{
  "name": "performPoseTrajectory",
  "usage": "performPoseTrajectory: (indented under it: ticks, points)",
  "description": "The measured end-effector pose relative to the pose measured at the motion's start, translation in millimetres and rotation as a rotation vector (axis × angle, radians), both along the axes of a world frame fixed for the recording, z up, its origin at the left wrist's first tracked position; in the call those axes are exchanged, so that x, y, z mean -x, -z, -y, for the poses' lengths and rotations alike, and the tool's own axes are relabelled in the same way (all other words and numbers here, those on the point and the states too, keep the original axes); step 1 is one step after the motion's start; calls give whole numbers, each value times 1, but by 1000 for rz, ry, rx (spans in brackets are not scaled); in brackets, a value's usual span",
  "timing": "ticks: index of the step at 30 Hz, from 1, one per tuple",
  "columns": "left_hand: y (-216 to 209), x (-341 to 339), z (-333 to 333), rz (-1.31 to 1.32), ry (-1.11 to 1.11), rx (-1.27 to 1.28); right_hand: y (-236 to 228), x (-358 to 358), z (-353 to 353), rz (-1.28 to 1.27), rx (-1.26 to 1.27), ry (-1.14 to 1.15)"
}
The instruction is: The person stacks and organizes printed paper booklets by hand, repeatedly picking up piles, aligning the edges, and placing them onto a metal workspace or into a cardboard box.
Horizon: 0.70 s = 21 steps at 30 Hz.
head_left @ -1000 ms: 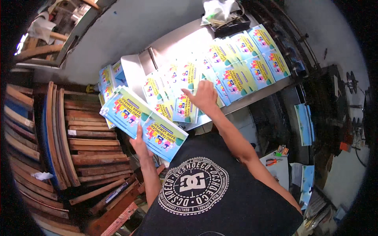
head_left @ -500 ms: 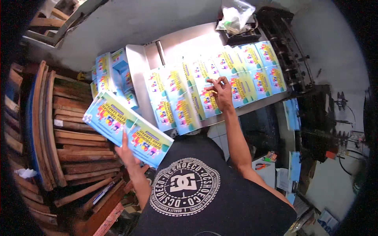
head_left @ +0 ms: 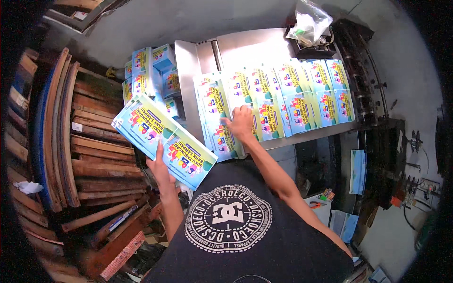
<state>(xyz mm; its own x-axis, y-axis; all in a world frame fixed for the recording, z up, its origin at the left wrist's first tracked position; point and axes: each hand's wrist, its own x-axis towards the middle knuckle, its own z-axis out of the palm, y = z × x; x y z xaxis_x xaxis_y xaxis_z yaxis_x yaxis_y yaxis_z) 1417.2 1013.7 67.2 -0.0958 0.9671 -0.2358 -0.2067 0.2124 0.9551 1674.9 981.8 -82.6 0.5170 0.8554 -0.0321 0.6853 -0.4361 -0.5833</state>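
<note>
My left hand [head_left: 161,166] is closed on a thin stack of printed booklet covers [head_left: 175,147], blue and yellow with cartoon figures. The thumb lies on top and the fingers are underneath, mostly hidden. More of these covers [head_left: 297,101] lie overlapping in a row on a pale metal table [head_left: 255,47]. Over the left part of that row is my right hand [head_left: 243,125], its fingers bent against the sheets and its thumb apart from them. Nothing shows between thumb and fingers. A leftmost cover sheet [head_left: 214,111] lies beside the thumb.
Bundled covers [head_left: 141,70] are piled left of the table. Wooden boards [head_left: 101,155] fill a rack farther left. At the table's back right sits a black box [head_left: 311,49] under a clear plastic bag [head_left: 311,23]. Dark machinery [head_left: 361,75] borders the right edge.
My right hand has moved left along the row and come down onto the sheets. My left hand still holds its stack. The whole view has shifted slightly.
</note>
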Motion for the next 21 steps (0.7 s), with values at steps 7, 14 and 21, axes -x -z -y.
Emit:
performPoseTrajectory:
  ticks: [7, 14, 21]
  points:
    - [10, 44, 10, -9, -156, 40, -54, -50, 25, -1392, -542, 114]
    - [-11, 26, 16, -46, -155, 93, -86, -89, 51, -1812, -835, -25]
    - [-12, -7, 13, -4, 14, 37, -112, -96, 68, -1785, -883, -24]
